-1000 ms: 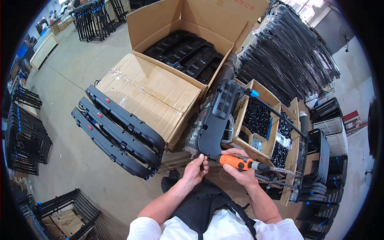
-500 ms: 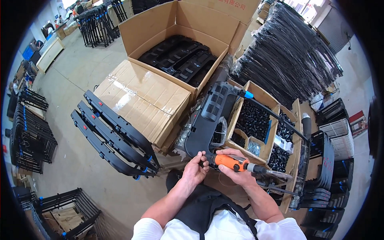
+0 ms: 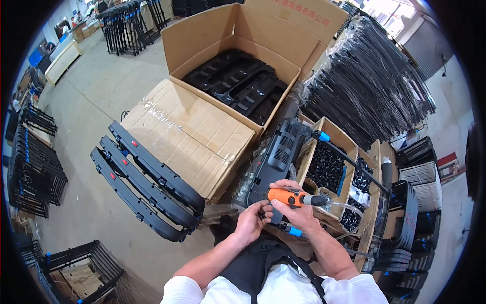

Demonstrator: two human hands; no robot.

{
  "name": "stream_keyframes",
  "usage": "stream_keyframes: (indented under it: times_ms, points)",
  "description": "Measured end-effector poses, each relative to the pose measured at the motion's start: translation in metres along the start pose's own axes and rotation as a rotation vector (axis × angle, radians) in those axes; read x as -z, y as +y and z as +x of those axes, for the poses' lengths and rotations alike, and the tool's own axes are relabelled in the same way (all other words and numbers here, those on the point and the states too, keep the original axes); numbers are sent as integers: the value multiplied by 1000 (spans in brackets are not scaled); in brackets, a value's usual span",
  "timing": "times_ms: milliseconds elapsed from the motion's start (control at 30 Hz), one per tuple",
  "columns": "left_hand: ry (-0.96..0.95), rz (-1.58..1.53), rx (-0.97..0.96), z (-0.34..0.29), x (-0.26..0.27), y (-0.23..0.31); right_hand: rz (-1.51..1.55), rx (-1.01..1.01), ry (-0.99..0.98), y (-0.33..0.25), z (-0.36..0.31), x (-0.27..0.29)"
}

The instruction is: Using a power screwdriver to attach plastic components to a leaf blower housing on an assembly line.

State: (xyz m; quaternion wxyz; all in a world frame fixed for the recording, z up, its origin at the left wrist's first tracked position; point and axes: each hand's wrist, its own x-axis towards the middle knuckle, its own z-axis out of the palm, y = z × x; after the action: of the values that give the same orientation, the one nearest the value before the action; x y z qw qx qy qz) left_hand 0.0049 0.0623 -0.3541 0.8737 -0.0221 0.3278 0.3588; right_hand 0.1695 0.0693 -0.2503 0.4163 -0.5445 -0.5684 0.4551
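My right hand [image 3: 296,212] is wrapped round an orange air screwdriver [image 3: 284,196], whose tip points left over the near end of a black plastic cover [image 3: 268,175]. The cover has a vented raised block and lies on a frame with blue-ended tubes [image 3: 321,136]. Just below the tool, my left hand [image 3: 251,223] is closed, fingers curled round small dark pieces too tiny to make out. A clear hose [image 3: 358,209] runs from the back of the screwdriver and bends down to the right.
Right of the cover, a wooden tray [image 3: 349,175] holds many small black parts. Three curved black frames [image 3: 147,172] lean against a closed carton [image 3: 185,137]. Behind it, an open carton [image 3: 202,30] holds black plastic panels. Wrapped black rods [image 3: 364,81] are stacked at back right.
The screwdriver has moved up and slightly left, from the cover's near edge to over it. My left hand has shifted from the tool's tip to below it. The whole view has shifted slightly.
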Motion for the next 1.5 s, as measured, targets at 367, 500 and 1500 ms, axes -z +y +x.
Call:
stream_keyframes:
  times_ms: [367,500,1500]
  points:
    - [-100,297,67,-2,31,31,-240,-16,-77,-1,44,-33]
    - [-86,287,51,-2,30,34,-394,-83,-120,-12,48,-36]
    - [45,72,-14,14,21,29,-139,49,-130,-40,34,13]
